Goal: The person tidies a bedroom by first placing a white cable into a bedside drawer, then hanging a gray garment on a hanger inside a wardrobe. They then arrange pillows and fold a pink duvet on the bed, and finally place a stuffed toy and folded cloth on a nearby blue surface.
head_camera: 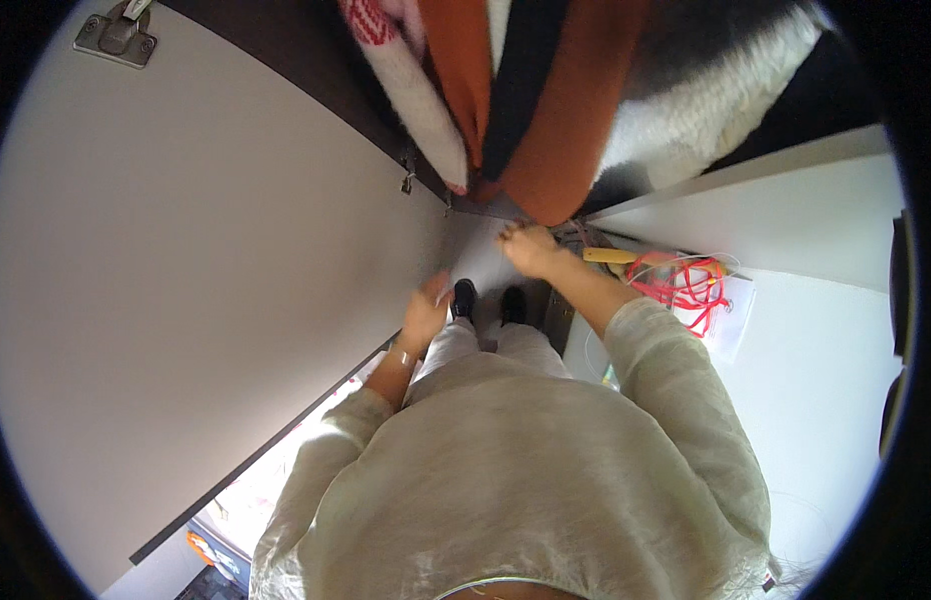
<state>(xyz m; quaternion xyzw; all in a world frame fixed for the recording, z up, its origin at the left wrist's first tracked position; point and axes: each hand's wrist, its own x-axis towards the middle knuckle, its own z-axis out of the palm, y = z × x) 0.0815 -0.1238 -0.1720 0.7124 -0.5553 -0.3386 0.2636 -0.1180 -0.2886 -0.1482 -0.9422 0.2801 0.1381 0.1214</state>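
My right hand (pixel 527 247), blurred with its fingers curled, is just below the hem of a rust-orange garment (pixel 559 161). Whether it touches the cloth or holds anything cannot be made out. Lower and to the left, my left hand (pixel 425 315) is beside the inner face of a white cupboard door (pixel 203 247). Blur hides whether something thin and pale lies in its fingers. Above both hands hang more clothes: a white fuzzy sleeve with a red pattern (pixel 417 109), a black garment (pixel 522 97) and a white-and-dark furry piece (pixel 683 120).
A metal hinge (pixel 117 37) joins the open door at upper left. To the right, a white surface (pixel 803 405) carries a tangle of red cord (pixel 683 289), a yellow-handled object (pixel 608 256) and paper (pixel 735 315). My black shoes (pixel 463 298) are on the floor below.
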